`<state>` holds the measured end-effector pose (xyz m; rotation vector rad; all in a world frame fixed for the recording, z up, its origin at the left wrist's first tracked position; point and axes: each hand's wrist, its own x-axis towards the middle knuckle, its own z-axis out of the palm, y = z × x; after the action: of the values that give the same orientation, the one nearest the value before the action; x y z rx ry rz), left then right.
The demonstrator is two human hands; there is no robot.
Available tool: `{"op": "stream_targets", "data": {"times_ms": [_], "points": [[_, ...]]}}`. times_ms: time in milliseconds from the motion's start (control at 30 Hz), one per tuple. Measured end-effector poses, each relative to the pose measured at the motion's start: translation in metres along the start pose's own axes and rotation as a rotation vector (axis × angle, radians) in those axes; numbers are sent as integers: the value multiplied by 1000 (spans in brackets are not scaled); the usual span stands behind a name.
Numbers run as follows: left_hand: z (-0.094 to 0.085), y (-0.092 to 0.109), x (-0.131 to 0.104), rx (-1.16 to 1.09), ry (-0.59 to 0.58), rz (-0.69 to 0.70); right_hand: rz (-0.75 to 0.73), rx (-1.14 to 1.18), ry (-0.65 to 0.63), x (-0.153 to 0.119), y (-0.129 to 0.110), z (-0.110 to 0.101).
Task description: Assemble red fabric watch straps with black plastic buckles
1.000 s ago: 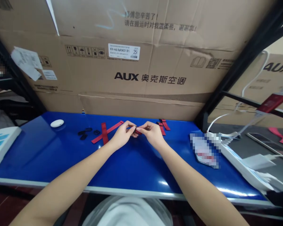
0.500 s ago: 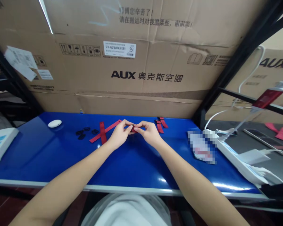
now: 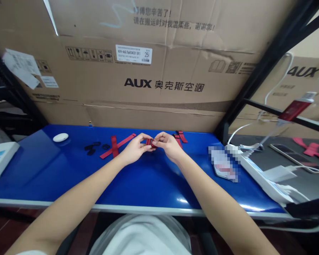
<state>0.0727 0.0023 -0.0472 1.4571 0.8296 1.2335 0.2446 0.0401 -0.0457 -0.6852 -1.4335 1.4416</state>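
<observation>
Between my two hands, above the middle of the blue table, is a red strap (image 3: pixel 149 141) with a small dark buckle on it. My left hand (image 3: pixel 136 148) pinches the strap's left part between thumb and fingers. From the other side my right hand (image 3: pixel 168 145) grips it near the buckle, its fingers partly hiding the strap. Left of my hands, two red straps (image 3: pixel 113 146) lie crossed. Farther left are several black plastic buckles (image 3: pixel 92 147). Behind my right hand lie red straps with black buckles (image 3: pixel 182 136).
A large cardboard box (image 3: pixel 159 113) stands along the table's back edge. At the right are a partly blurred packet (image 3: pixel 224 164), a white power strip (image 3: pixel 266 177) with cables, and a phone (image 3: pixel 295 157). A white oval object (image 3: pixel 60 137) and a white device (image 3: pixel 2 159) are at the left.
My hands have shifted their hold, and more of the red strap and its dark buckle now shows between them. The camera view has moved slightly.
</observation>
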Motion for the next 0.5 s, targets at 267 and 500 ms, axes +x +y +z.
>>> {"op": "stream_targets", "data": {"times_ms": [267,500], "points": [[0,3,-4,127,5,9,105,55,-51,-3,3,0],[0,12,-2,139,94,3,-52,-78,-43,-2,-5,-5]]}}
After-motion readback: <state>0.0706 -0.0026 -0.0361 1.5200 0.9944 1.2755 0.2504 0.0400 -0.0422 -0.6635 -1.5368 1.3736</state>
